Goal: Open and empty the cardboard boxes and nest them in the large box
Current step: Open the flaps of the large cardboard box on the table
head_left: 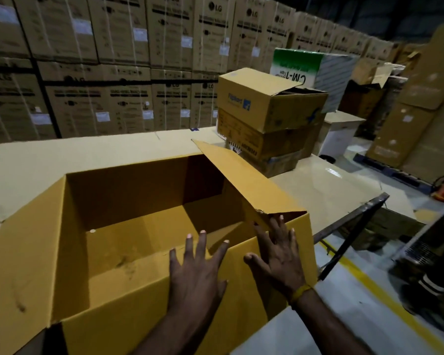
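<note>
You are viewing the scene through a single wide-angle head camera, looking forward and steeply down from close above the large open box (128,226). It is facing a wall of stacked cartons (113,60) well beyond. Both hands are entering from the bottom edge. No second view is overlapping.

large open yellow-brown corrugated cardboard box (128,252) matt with scuffed inner floor, smaller brown cardboard box with blue print (267,103) matt, glossy pale beige tabletop (326,183) reflecting light, dark dull metal frame bar (349,231), yellow thread wristband (301,293)
</note>
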`<action>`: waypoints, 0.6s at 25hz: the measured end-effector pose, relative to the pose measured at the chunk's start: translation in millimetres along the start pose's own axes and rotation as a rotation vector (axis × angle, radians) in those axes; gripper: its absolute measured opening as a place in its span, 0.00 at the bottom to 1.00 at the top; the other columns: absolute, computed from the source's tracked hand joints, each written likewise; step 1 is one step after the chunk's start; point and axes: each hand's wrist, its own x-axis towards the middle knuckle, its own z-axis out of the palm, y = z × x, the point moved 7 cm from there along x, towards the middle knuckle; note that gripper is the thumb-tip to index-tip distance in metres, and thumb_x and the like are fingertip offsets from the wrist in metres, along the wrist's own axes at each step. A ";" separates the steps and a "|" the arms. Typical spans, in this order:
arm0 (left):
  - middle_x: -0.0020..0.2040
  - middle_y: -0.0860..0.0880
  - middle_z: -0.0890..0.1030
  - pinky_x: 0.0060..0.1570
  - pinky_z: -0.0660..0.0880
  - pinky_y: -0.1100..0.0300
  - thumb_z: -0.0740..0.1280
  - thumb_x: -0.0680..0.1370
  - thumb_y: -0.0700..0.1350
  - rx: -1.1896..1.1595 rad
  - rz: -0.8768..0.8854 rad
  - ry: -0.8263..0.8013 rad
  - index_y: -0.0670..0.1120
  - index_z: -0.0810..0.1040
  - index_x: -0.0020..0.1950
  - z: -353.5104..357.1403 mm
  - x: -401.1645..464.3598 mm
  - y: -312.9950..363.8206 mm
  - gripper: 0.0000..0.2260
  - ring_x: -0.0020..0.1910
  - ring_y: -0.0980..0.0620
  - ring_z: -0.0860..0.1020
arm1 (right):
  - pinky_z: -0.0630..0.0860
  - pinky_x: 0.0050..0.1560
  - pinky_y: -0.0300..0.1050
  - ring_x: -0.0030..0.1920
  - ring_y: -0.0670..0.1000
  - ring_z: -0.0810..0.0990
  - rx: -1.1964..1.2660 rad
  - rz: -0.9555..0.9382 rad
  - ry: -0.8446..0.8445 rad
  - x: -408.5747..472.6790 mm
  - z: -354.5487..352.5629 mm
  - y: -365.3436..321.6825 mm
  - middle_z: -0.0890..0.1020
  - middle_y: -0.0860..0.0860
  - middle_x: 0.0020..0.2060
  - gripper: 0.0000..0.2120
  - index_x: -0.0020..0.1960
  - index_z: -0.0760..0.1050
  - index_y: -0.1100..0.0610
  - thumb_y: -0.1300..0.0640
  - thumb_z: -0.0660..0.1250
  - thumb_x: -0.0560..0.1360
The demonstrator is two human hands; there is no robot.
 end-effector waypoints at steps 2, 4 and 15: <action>0.80 0.45 0.35 0.73 0.45 0.34 0.60 0.78 0.66 0.021 0.043 -0.007 0.63 0.34 0.77 6.3 20.6 28.7 0.39 0.79 0.39 0.38 | 0.40 0.74 0.67 0.79 0.56 0.38 -0.029 -0.013 0.005 6.2 0.0 12.8 0.44 0.52 0.81 0.39 0.78 0.41 0.36 0.23 0.46 0.73; 0.79 0.45 0.33 0.72 0.45 0.33 0.62 0.78 0.65 0.030 0.055 -0.021 0.63 0.33 0.77 11.2 37.4 49.3 0.42 0.79 0.38 0.37 | 0.43 0.74 0.71 0.80 0.57 0.40 -0.043 -0.011 0.000 16.9 -2.4 30.5 0.45 0.54 0.81 0.40 0.79 0.40 0.36 0.21 0.46 0.72; 0.67 0.44 0.77 0.64 0.59 0.28 0.79 0.54 0.67 -0.031 0.007 0.127 0.60 0.71 0.71 23.1 54.2 65.3 0.47 0.65 0.36 0.75 | 0.43 0.74 0.69 0.76 0.58 0.28 0.033 0.074 -0.118 55.2 -0.4 119.4 0.36 0.51 0.79 0.50 0.75 0.35 0.31 0.17 0.55 0.62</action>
